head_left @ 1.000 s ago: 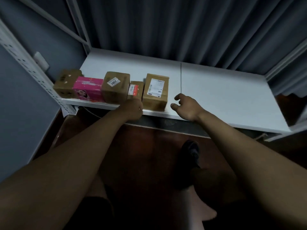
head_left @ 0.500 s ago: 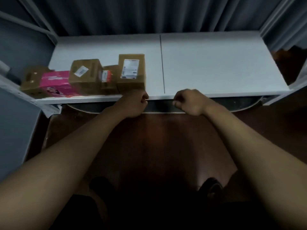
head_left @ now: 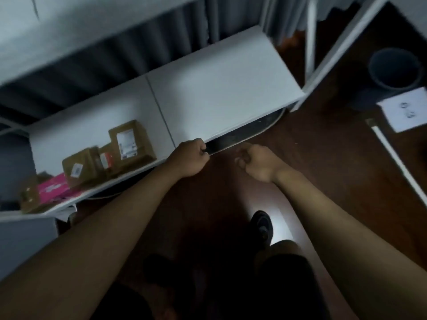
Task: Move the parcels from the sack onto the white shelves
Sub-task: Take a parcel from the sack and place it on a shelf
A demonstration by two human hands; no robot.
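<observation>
A white shelf (head_left: 221, 88) runs across the upper part of the view. On its left part stand several parcels: a tall brown box with a white label (head_left: 131, 144), a small box with a red label (head_left: 105, 159), another brown box (head_left: 80, 168), a pink box (head_left: 54, 188) and a brown box at the far left (head_left: 28, 195). My left hand (head_left: 190, 159) is curled into a fist at the shelf's front edge and holds nothing. My right hand (head_left: 256, 161) is curled too, empty, over the floor in front of the shelf. No sack is in view.
Grey curtains hang behind the shelf. A dark grey bin (head_left: 392, 70) stands on the wooden floor at the right, next to a white sheet (head_left: 406, 110). White shelf posts (head_left: 309, 35) rise at the right. My shoes (head_left: 261, 225) show below.
The view has swung to the right and tilted. Both hands have drawn back from the parcels to the shelf's front edge and curled into fists.
</observation>
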